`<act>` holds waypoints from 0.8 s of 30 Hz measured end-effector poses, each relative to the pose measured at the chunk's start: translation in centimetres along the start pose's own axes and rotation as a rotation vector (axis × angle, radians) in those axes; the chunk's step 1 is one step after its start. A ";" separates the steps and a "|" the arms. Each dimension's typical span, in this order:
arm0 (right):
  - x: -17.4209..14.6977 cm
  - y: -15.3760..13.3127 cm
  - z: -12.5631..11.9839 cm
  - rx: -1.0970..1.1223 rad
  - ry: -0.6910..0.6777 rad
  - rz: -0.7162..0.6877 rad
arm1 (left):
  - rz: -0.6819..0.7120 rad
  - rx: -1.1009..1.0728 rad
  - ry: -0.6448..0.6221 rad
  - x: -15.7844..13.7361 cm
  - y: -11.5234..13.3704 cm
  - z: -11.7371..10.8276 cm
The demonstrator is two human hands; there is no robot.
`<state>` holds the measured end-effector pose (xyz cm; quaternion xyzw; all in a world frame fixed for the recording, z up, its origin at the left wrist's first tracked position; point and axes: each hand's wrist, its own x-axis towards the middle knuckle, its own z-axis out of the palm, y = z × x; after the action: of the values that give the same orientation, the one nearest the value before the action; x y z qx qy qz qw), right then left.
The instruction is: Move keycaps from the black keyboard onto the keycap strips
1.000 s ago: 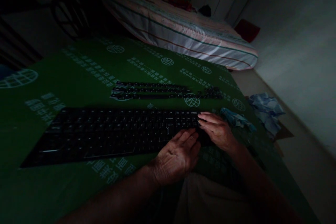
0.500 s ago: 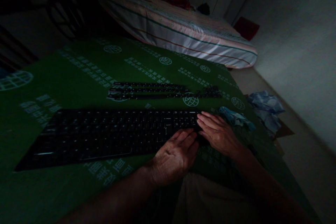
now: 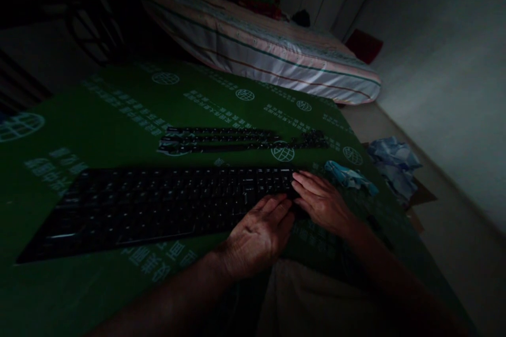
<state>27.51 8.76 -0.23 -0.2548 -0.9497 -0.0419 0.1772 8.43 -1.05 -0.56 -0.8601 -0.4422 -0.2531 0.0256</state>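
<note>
A long black keyboard (image 3: 158, 200) lies across the table, its right end under both hands. My left hand (image 3: 264, 224) is closed at the lower right of the keyboard, with bent fingers pressed together over the number keys; its thumb and fingertips are partly hidden. Around the right edge, my right hand (image 3: 320, 200) is closed, fingers together against the corner and the thumb side near my left fingers. Whether something small is between the hands is too dark to see. Behind the keyboard lie several rows of loose black keys (image 3: 221, 138), with a small heap (image 3: 312, 138) at their right.
The table has a green printed cover (image 3: 213, 102). A crumpled blue cloth or wrapper (image 3: 351, 177) lies right of the keyboard. Beyond the table stands a bed with a striped mattress (image 3: 269, 58). Crumpled bluish plastic (image 3: 393, 160) is on the floor near the wall.
The whole view has shifted slightly, so things appear a little further left and lower. Both hands keep their places at the keyboard's right end.
</note>
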 end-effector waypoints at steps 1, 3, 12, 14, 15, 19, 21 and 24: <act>-0.1 0.0 0.0 0.013 0.026 0.013 | -0.007 -0.003 -0.006 0.0 0.0 0.0; -0.2 0.1 -0.2 0.020 0.078 0.037 | -0.015 -0.007 -0.021 0.0 0.0 -0.1; -0.2 0.0 -0.3 0.042 0.059 0.074 | 0.005 0.001 -0.030 0.1 0.0 -0.2; -0.2 -0.1 -0.3 0.045 0.056 0.084 | 0.005 -0.003 -0.038 0.2 -0.1 -0.3; -0.2 -0.1 -0.3 0.044 0.055 0.085 | 0.005 -0.005 -0.041 0.2 -0.1 -0.3; -0.2 -0.1 -0.3 0.006 0.051 0.066 | 0.003 -0.013 -0.043 0.1 -0.2 -0.1; -0.3 -0.1 -0.2 -0.014 0.048 0.061 | 0.004 -0.015 -0.042 0.0 -0.2 0.0; -0.3 -0.1 -0.2 -0.006 0.049 0.076 | 0.012 -0.012 -0.049 0.0 -0.2 0.0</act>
<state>27.81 8.49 -0.17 -0.2901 -0.9346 -0.0445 0.2010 8.26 -0.88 -0.57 -0.8687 -0.4361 -0.2348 0.0110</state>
